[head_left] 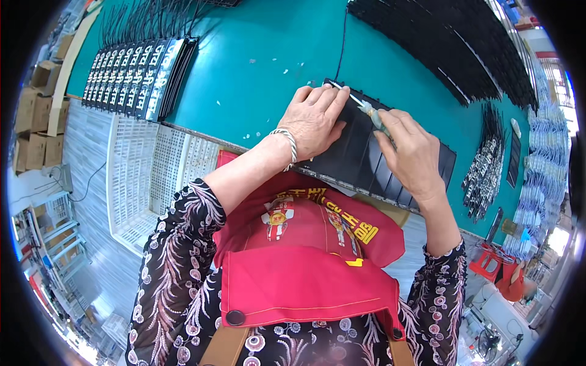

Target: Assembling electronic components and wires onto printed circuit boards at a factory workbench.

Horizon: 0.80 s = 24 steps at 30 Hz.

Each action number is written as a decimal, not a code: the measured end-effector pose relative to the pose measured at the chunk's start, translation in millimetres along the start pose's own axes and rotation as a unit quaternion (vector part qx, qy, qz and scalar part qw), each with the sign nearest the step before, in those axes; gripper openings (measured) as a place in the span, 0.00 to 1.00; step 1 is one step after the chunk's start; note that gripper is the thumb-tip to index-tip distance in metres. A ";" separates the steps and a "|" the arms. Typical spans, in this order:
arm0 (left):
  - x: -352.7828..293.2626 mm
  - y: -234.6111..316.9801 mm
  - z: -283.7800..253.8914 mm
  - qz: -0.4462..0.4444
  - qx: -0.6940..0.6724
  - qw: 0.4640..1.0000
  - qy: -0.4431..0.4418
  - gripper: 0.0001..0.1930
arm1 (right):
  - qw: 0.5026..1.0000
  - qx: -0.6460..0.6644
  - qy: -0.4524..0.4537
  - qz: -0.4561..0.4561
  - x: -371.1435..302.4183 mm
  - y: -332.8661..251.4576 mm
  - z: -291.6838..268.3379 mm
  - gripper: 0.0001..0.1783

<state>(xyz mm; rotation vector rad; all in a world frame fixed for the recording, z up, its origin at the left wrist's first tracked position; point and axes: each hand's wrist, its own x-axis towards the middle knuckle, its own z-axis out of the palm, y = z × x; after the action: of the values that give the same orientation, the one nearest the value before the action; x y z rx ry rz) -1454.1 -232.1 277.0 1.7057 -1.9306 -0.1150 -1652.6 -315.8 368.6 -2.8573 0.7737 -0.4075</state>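
Note:
A row of long black strips (pixel 372 152) lies side by side near the front edge of the table, with a thin black cable running up from the far end. My left hand (pixel 311 119) rests on the leftmost strips, fingers stretched over the far end and thumb apart. In my right hand (pixel 409 146) is a small greenish, translucent squeeze bottle (pixel 368 111) with a pale, narrow tip. That tip points toward the strip end beside my left fingertips. The palm and fingers hide part of the bottle.
The table has a green top (pixel 262 49). Black boxes with cables (pixel 131 79) stand in a row at the left. More black strips (pixel 452 43) fill the far right, near a bundle of dark cables (pixel 485 165). A white perforated crate (pixel 137 177) stands below the table.

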 end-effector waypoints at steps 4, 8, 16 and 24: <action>0.4 -8.7 2.5 0.002 -0.001 1.000 0.004 0.36 | 0.998 -0.039 -0.048 -0.013 21.4 -5.2 -9.7 0.18; 4.2 -19.3 4.2 -0.005 -0.004 1.000 -0.007 0.38 | 0.992 -0.067 -0.098 -0.050 50.5 -1.2 -15.2 0.16; 30.3 -64.3 17.0 -0.023 -0.007 1.000 -0.002 0.40 | 0.974 -0.106 -0.161 -0.118 141.3 14.6 -3.3 0.07; 55.6 -46.5 17.5 -0.089 -0.012 0.993 -0.077 0.41 | 0.979 -0.025 -0.169 -0.113 161.7 51.5 -12.8 0.06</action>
<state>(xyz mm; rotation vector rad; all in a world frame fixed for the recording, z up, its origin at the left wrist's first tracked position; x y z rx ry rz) -1422.7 -298.1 262.1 1.8994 -1.8718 -0.3447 -1546.6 -443.7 405.2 -2.9529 0.4049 0.0782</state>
